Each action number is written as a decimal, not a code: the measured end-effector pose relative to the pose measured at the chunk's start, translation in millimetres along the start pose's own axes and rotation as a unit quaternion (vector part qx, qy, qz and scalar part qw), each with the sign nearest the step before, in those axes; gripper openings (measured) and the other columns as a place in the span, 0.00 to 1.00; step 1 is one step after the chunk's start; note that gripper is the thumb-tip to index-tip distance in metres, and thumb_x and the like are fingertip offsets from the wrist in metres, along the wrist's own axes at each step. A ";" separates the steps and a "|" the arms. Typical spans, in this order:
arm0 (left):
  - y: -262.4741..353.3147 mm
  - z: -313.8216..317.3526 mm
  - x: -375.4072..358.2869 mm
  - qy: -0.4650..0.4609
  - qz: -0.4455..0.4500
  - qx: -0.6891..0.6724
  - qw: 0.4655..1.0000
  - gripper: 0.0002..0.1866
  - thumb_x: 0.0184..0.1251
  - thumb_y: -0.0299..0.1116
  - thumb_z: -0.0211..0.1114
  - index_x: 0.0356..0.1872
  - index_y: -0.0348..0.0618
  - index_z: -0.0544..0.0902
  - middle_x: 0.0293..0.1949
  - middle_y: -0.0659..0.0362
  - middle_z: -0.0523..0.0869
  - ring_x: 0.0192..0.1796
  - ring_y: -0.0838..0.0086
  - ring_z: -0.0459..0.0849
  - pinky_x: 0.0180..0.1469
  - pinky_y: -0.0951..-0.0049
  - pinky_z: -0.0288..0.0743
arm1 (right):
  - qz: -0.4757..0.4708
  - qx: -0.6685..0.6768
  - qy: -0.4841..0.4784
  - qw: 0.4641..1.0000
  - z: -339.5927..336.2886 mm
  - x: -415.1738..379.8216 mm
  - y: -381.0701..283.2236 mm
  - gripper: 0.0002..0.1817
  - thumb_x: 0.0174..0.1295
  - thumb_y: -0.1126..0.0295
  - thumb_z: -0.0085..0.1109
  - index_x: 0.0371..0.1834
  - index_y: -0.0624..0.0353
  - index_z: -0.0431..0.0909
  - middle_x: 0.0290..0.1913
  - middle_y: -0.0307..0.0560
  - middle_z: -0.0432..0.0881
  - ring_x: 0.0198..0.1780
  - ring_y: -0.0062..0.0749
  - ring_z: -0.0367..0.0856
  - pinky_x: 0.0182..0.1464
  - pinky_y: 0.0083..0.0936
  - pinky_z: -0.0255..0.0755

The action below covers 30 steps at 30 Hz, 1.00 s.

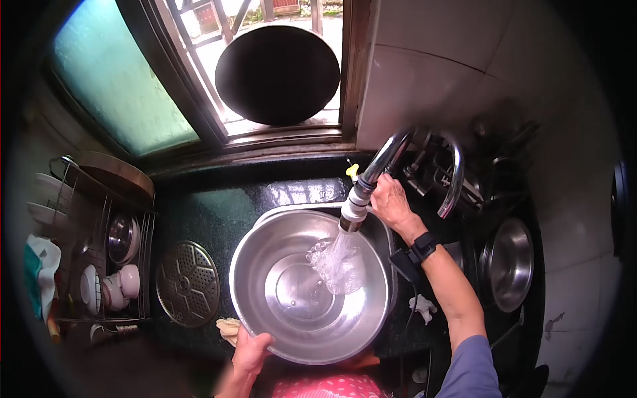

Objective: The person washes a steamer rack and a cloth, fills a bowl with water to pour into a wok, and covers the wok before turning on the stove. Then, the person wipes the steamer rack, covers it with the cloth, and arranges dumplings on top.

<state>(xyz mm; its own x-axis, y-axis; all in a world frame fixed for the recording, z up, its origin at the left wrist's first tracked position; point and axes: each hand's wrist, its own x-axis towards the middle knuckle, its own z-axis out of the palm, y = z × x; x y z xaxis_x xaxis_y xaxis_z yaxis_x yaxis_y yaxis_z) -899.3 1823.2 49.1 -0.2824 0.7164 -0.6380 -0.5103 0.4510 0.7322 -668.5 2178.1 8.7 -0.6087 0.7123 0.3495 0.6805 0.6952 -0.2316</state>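
A large metal basin [265, 292] rests over the sink [391, 249], with water [342, 265] pouring into it and a shallow layer on its bottom. My left hand [251, 350] grips the basin's near-left rim, thumb over the edge. Water comes from the white-and-chrome nozzle of the curved faucet [385, 156]. Just right of that nozzle, my right hand [393, 202] is closed at the faucet's base, its fingertips partly hidden behind the spout. A black band [423, 245] circles my right wrist.
At left, a wire dish rack [106, 259] holds bowls and cups. A round perforated metal plate [188, 284] lies on the dark counter [219, 212]. Beside the basin is a pale cloth [227, 330]. Metal bowls [511, 265] stand at right, and a dark wok [279, 76] is at the window.
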 end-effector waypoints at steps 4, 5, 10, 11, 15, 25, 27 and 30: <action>9.8 8.6 -5.2 0.028 0.009 -0.022 0.999 0.30 0.47 0.17 0.57 0.58 0.35 0.68 0.43 0.55 0.81 0.41 0.69 0.85 0.37 0.71 0.85 | -0.014 0.033 0.043 0.998 14.9 18.1 -4.9 0.14 0.54 0.74 0.56 0.45 0.55 0.79 0.40 0.51 0.77 0.45 0.47 0.75 0.47 0.39 0.71; 10.5 7.6 -4.9 0.027 0.010 -0.019 0.999 0.30 0.47 0.17 0.57 0.58 0.35 0.68 0.43 0.55 0.81 0.41 0.69 0.84 0.36 0.72 0.84 | 0.015 0.052 0.016 0.998 15.4 23.4 -7.6 0.13 0.55 0.74 0.56 0.45 0.56 0.79 0.40 0.50 0.76 0.44 0.46 0.75 0.47 0.39 0.71; 12.9 5.4 -4.7 0.047 0.025 -0.003 0.999 0.29 0.47 0.16 0.57 0.57 0.34 0.69 0.42 0.56 0.82 0.40 0.71 0.84 0.37 0.74 0.82 | -0.027 -0.001 -0.022 0.999 32.2 35.1 10.7 0.14 0.56 0.72 0.56 0.46 0.58 0.80 0.38 0.47 0.73 0.40 0.41 0.73 0.44 0.37 0.72; 17.7 9.1 -6.5 0.054 0.024 -0.005 0.998 0.29 0.46 0.16 0.57 0.57 0.34 0.70 0.43 0.56 0.82 0.40 0.71 0.84 0.39 0.75 0.82 | -0.027 0.000 -0.024 0.999 34.7 35.3 13.0 0.14 0.56 0.72 0.56 0.46 0.58 0.80 0.38 0.47 0.73 0.40 0.41 0.73 0.44 0.37 0.72; 25.7 18.2 -6.8 0.077 0.040 0.021 0.996 0.29 0.46 0.16 0.57 0.56 0.34 0.70 0.43 0.56 0.82 0.40 0.72 0.84 0.41 0.74 0.81 | -0.004 -0.026 -0.063 0.998 30.5 39.5 15.4 0.15 0.56 0.71 0.57 0.47 0.53 0.82 0.36 0.47 0.73 0.41 0.42 0.74 0.44 0.38 0.72; 19.1 18.6 4.1 0.064 0.013 -0.003 0.998 0.28 0.45 0.15 0.57 0.55 0.34 0.71 0.40 0.57 0.82 0.39 0.72 0.84 0.40 0.73 0.80 | 0.090 -0.022 -0.030 0.995 34.0 33.9 33.9 0.24 0.57 0.69 0.55 0.60 0.37 0.75 0.33 0.46 0.83 0.36 0.47 0.82 0.38 0.40 0.75; 17.2 19.4 2.8 0.057 0.016 -0.002 0.998 0.28 0.46 0.15 0.57 0.55 0.34 0.71 0.40 0.56 0.82 0.39 0.71 0.84 0.40 0.73 0.81 | 0.075 -0.013 -0.001 0.997 26.6 34.5 28.8 0.08 0.62 0.67 0.53 0.36 0.57 0.81 0.31 0.60 0.79 0.33 0.56 0.83 0.35 0.46 0.77; 20.2 16.4 -2.7 0.053 0.013 -0.030 0.998 0.29 0.46 0.15 0.56 0.56 0.34 0.70 0.43 0.55 0.80 0.42 0.68 0.83 0.41 0.70 0.82 | 0.089 0.012 0.000 0.996 19.2 16.9 20.7 0.13 0.65 0.65 0.52 0.51 0.48 0.76 0.33 0.60 0.78 0.34 0.57 0.81 0.37 0.48 0.76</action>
<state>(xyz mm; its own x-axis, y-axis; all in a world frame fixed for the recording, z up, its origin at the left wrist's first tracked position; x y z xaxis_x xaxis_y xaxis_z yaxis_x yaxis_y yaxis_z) -895.5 1839.1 69.5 -0.3791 0.6662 -0.6422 -0.5479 0.3977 0.7360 -672.5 2206.4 -7.6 -0.4795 0.8243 0.3011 0.7680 0.5602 -0.3106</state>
